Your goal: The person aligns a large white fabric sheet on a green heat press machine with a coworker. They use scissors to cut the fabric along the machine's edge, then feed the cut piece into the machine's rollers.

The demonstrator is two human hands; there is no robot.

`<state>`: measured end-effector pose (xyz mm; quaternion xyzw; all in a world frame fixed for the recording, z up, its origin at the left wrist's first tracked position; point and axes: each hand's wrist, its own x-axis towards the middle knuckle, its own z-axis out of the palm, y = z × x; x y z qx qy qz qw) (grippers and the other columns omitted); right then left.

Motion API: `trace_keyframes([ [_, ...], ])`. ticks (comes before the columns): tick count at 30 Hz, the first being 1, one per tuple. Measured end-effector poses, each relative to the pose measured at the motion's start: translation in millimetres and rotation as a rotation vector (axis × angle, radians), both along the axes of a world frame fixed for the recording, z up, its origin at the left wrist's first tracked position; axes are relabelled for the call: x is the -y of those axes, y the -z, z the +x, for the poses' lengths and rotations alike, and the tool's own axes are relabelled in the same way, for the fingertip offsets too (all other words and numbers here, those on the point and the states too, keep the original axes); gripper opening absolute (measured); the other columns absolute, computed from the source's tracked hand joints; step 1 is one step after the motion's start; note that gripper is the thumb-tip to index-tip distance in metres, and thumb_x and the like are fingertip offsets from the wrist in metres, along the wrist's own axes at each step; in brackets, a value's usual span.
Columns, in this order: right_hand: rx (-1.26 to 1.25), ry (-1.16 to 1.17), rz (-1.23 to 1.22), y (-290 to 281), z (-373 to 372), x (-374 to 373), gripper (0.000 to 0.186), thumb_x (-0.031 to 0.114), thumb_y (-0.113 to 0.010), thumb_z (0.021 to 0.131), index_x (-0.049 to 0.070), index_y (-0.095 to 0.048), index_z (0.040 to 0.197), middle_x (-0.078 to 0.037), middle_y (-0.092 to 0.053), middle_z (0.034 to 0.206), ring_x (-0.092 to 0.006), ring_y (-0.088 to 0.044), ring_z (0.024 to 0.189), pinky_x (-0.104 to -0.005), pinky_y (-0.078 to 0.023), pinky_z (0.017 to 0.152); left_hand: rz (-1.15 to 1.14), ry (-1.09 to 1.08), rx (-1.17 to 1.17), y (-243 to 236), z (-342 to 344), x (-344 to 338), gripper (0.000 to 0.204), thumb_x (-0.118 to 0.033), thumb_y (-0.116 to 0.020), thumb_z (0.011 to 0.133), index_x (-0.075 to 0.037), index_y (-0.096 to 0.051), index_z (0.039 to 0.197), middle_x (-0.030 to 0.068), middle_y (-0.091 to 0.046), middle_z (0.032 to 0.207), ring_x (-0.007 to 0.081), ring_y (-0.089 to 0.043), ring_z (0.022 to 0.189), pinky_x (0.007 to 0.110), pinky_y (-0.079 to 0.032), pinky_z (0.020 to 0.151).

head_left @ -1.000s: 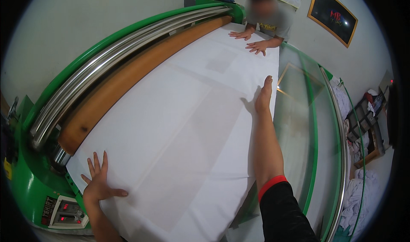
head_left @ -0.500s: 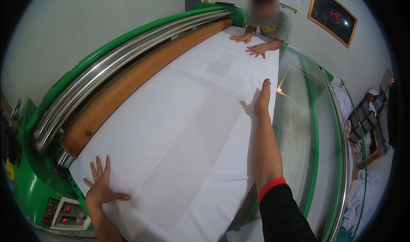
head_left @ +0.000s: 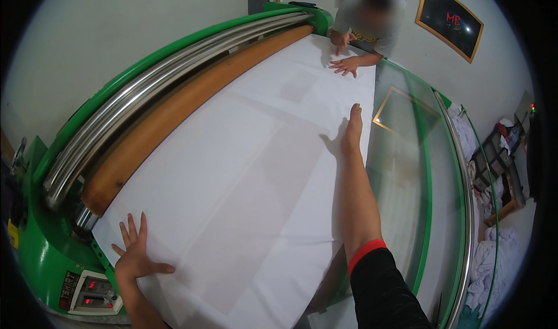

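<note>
A broad white cloth lies stretched out ahead of me, with greyish rectangular areas showing on or through it. Near its front left edge my left hand rests on the cloth, fingers spread wide and thumb out to the side. My right hand is at the right edge, seen side-on; its fingers reach forward, nothing shows in it, and its shadow falls on the cloth. Across from me a person leans over the far end, one hand flat on the cloth and the other with a finger extended downward.
Along the left runs a green machine with a brown roller and shiny steel bars. Its control panel with red lights sits at lower left. Right of the cloth is a glass-like surface with green edging; piled white fabric lies beyond.
The other person's hand on the left has lifted from lying flat to extending a finger, and that person's head has moved right. My hands stay in place on the cloth; the view shifts slightly.
</note>
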<state>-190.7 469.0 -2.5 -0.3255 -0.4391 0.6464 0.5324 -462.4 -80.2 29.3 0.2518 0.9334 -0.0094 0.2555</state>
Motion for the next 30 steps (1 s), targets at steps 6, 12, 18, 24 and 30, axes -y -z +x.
trace_keyframes([
  [6, -0.035, -0.042, 0.070, -1.2, -5.2, 4.6, 0.105, 0.078, -0.049, 0.103, 0.012, -0.008, 0.175, -0.020, -0.022, 0.174, -0.0436, -0.034, 0.154, -0.0694, -0.047, 0.109, -0.001, 0.000, -0.002, -0.4, -0.7, 0.7, 0.194, -0.056, -0.106, 0.020, -0.025, 0.007, 0.176, 0.0170, 0.020, 0.181, 0.0398, 0.021, 0.166, 0.082, 0.005, 0.121],
  [12, -0.007, 0.075, -0.006, -2.2, -14.4, 1.1, 0.105, 0.079, -0.049, 0.102, 0.013, -0.013, 0.175, -0.015, -0.031, 0.173, -0.0410, -0.034, 0.156, -0.0729, -0.035, 0.116, 0.057, 0.014, -0.013, 2.3, -4.0, 7.1, 0.190, -0.052, -0.107, 0.025, -0.024, 0.005, 0.176, 0.0192, 0.018, 0.181, 0.0417, 0.020, 0.166, 0.082, 0.005, 0.120],
  [18, -0.078, -0.093, -0.017, 0.6, -1.3, -2.7, 0.102, 0.078, -0.046, 0.103, 0.016, -0.009, 0.176, -0.017, -0.033, 0.171, -0.0409, -0.037, 0.154, -0.0733, -0.036, 0.115, 0.053, 0.038, -0.010, 2.4, -6.8, 7.1, 0.187, -0.051, -0.107, 0.029, -0.024, 0.005, 0.176, 0.0197, 0.018, 0.181, 0.0425, 0.020, 0.166, 0.083, 0.004, 0.120],
  [24, -0.015, -0.089, 0.123, 2.0, -1.9, -12.2, 0.094, 0.074, -0.039, 0.108, 0.018, -0.005, 0.176, -0.018, -0.019, 0.175, -0.0424, -0.038, 0.153, -0.0693, -0.052, 0.104, 0.038, 0.034, 0.003, -1.4, -4.0, 2.6, 0.187, -0.050, -0.107, 0.029, -0.025, 0.006, 0.176, 0.0180, 0.019, 0.181, 0.0415, 0.020, 0.166, 0.082, 0.004, 0.120],
  [30, -0.013, -0.081, -0.029, -27.2, -18.9, 34.3, 0.095, 0.074, -0.038, 0.108, 0.012, -0.011, 0.175, -0.020, -0.027, 0.172, -0.0424, -0.043, 0.149, -0.0656, -0.052, 0.107, -0.002, 0.005, -0.009, -1.7, -2.2, 5.4, 0.189, -0.051, -0.107, 0.027, -0.026, 0.007, 0.176, 0.0168, 0.020, 0.181, 0.0418, 0.019, 0.166, 0.083, 0.003, 0.120],
])
